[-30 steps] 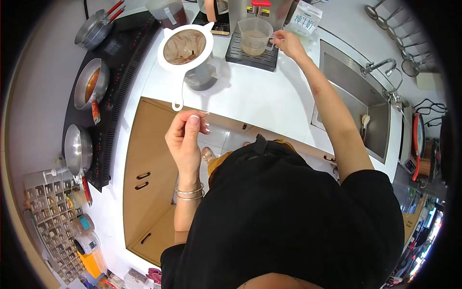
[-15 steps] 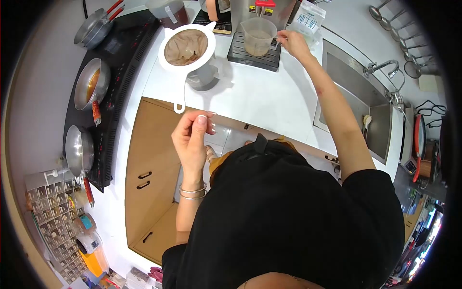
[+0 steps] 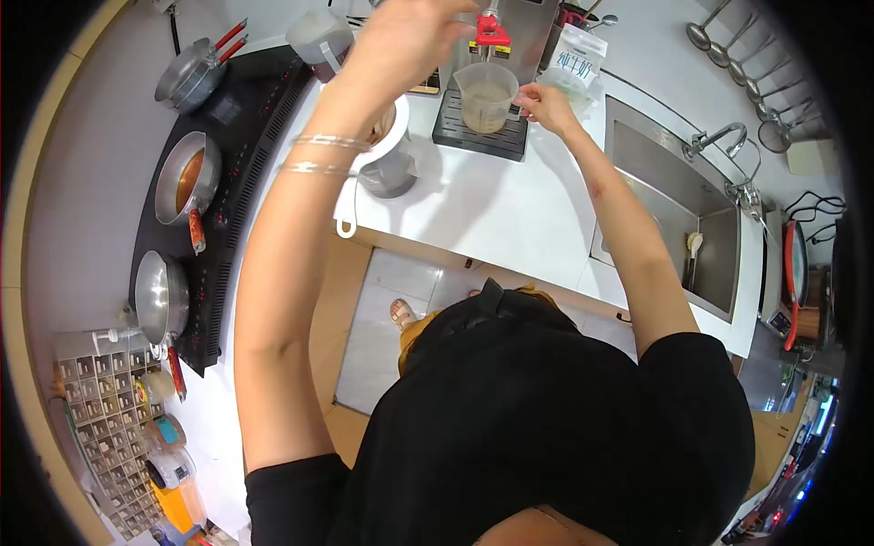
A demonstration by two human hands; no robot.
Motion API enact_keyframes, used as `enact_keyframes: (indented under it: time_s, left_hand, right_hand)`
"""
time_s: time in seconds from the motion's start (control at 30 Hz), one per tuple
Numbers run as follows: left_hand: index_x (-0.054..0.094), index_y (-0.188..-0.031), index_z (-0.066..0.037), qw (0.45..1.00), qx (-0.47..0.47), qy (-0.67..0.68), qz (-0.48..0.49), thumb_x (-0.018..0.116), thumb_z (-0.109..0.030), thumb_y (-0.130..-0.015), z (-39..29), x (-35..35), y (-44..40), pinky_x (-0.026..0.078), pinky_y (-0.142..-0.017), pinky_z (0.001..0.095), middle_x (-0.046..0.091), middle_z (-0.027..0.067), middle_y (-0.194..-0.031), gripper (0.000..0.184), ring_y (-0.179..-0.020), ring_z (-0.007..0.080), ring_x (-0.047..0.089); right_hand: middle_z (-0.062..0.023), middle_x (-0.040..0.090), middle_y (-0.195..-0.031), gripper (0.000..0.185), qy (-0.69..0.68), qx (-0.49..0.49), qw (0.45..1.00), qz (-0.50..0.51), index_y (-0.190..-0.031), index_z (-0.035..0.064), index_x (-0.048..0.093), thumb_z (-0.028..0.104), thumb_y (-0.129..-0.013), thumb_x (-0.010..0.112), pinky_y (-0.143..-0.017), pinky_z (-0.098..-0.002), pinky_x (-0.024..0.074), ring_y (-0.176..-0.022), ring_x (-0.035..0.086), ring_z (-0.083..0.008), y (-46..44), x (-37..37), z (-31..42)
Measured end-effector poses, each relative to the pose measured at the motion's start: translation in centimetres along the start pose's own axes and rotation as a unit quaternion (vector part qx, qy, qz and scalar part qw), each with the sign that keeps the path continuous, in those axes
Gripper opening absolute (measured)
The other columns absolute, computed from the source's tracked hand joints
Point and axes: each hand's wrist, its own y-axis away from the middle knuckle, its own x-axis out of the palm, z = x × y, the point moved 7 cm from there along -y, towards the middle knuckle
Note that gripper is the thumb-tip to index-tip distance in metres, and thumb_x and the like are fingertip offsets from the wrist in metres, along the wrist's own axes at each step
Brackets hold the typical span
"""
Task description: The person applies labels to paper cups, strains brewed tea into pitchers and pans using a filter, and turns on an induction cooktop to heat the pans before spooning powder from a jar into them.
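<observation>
Plastic jug (image 3: 486, 102) is pinched by the right grip (image 3: 548, 107), nearly closed.

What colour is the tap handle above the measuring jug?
The tap handle is red; it shows best in the head view.

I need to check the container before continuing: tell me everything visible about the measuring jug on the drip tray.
The measuring jug is translucent, seemingly plastic, with a wide mouth, a pouring lip on the left, printed marks on its wall and a handle on the right. It stands upright on the black slotted drip tray, below the red lever. Pale brownish liquid seems to fill its lower part. The right hand has its fingers at the handle. Any inflow is unclear.
</observation>
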Motion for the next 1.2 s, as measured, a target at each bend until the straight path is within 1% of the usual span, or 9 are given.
enact_keyframes:
  time_s: [0.23,0.33,0.53,0.77,0.97,1.03,1.07,1.13,1.2]
  left_hand:
    - [0.064,-0.082,-0.008,0.985,-0.029,-0.145,0.089,0.061,-0.021,-0.076,1.1,7.9,-1.4,0.045,-0.066,0.0442,0.061,0.0088,-0.081,0.015,-0.078,0.0286,0.061]
    - [0.065,-0.076,-0.012,0.988,-0.033,-0.144,0.044,0.061,-0.022,-0.074,1.8,8.3,-0.8,0.039,-0.067,0.0437,0.061,0.0041,-0.082,0.01,-0.082,0.022,0.059]
    - [0.064,-0.075,-0.014,0.982,0.004,-0.183,-0.042,0.061,-0.021,-0.072,1.0,8.1,-0.1,0.032,-0.072,0.0422,0.058,0.0,-0.085,0.008,-0.086,0.0176,0.055]
    - [0.063,-0.073,-0.014,0.98,-0.011,-0.197,-0.034,0.06,-0.019,-0.072,0.8,8.0,-0.1,0.031,-0.073,0.0433,0.057,0.0006,-0.086,0.006,-0.084,0.0169,0.056]
    - [0.061,-0.073,-0.011,0.967,0.015,-0.25,-0.04,0.055,-0.014,-0.074,0.5,8.1,-0.3,0.035,-0.072,0.0482,0.057,0.0026,-0.086,0.007,-0.087,0.019,0.057]
    - [0.061,-0.074,-0.009,0.976,0.0,-0.212,0.042,0.054,-0.013,-0.075,0.8,8.1,-0.9,0.04,-0.067,0.0493,0.058,0.0048,-0.085,0.008,-0.086,0.0207,0.06]
    - [0.061,-0.074,-0.009,0.976,-0.003,-0.213,0.043,0.054,-0.013,-0.075,0.9,7.9,-1.1,0.04,-0.067,0.0493,0.058,0.0048,-0.085,0.008,-0.086,0.0207,0.06]
    - [0.062,-0.074,-0.007,0.974,-0.003,-0.217,0.07,0.056,-0.013,-0.074,1.2,8.0,-1.7,0.046,-0.062,0.045,0.061,0.008,-0.08,0.008,-0.078,0.025,0.063]
    - [0.063,-0.073,-0.005,0.979,-0.025,-0.196,0.05,0.057,-0.012,-0.073,3.4,7.8,-3.4,0.048,-0.06,0.0418,0.063,0.0098,-0.076,0.009,-0.074,0.0277,0.063]
  right_hand:
    - [-0.0062,0.064,-0.077,0.029,0.059,-0.054,0.996,-0.044,-0.1,0.0014,0.061,0.021,-0.079,0.064,-0.059,-0.0259,0.05,-0.065,0.061,-0.0126,0.1,-0.4,0.4]
    - [-0.0054,0.065,-0.077,0.029,0.024,-0.024,0.999,-0.024,-0.099,0.0018,0.062,0.024,-0.08,0.064,-0.06,-0.025,0.0497,-0.066,0.06,-0.0114,-0.1,-0.3,0.1]
    - [-0.0043,0.063,-0.082,0.028,-0.01,-0.007,1.0,0.018,-0.099,0.0011,0.061,0.022,-0.082,0.064,-0.06,-0.0243,0.0503,-0.07,0.06,-0.0106,0.1,-0.2,0.4]
    - [-0.0045,0.062,-0.08,0.028,0.023,-0.016,0.999,0.042,-0.098,0.0009,0.06,0.022,-0.081,0.065,-0.06,-0.0245,0.0505,-0.07,0.06,-0.011,-0.1,-0.1,0.5]
    - [-0.0054,0.061,-0.077,0.028,0.037,-0.033,0.996,0.072,-0.094,0.0,0.058,0.025,-0.082,0.064,-0.061,-0.0248,0.0511,-0.069,0.059,-0.011,-0.4,0.1,0.4]
    - [-0.0044,0.061,-0.076,0.026,0.026,-0.03,0.994,0.101,-0.092,0.0017,0.058,0.025,-0.083,0.063,-0.061,-0.0239,0.0506,-0.069,0.059,-0.0105,-0.7,0.5,-0.2]
    - [-0.0044,0.061,-0.076,0.026,0.026,-0.031,0.994,0.104,-0.092,0.0017,0.058,0.025,-0.083,0.063,-0.061,-0.0239,0.0506,-0.069,0.059,-0.0105,-0.8,0.6,-0.3]
    - [-0.0033,0.059,-0.073,0.02,-0.018,-0.032,0.994,0.099,-0.083,0.0037,0.059,0.023,-0.083,0.061,-0.059,-0.0229,0.0495,-0.066,0.058,-0.0093,-0.8,0.7,-0.5]
    - [-0.0028,0.059,-0.075,0.02,-0.043,-0.035,0.992,0.112,-0.084,0.0041,0.058,0.024,-0.084,0.06,-0.059,-0.0225,0.0493,-0.067,0.057,-0.0087,-0.7,0.8,-0.8]
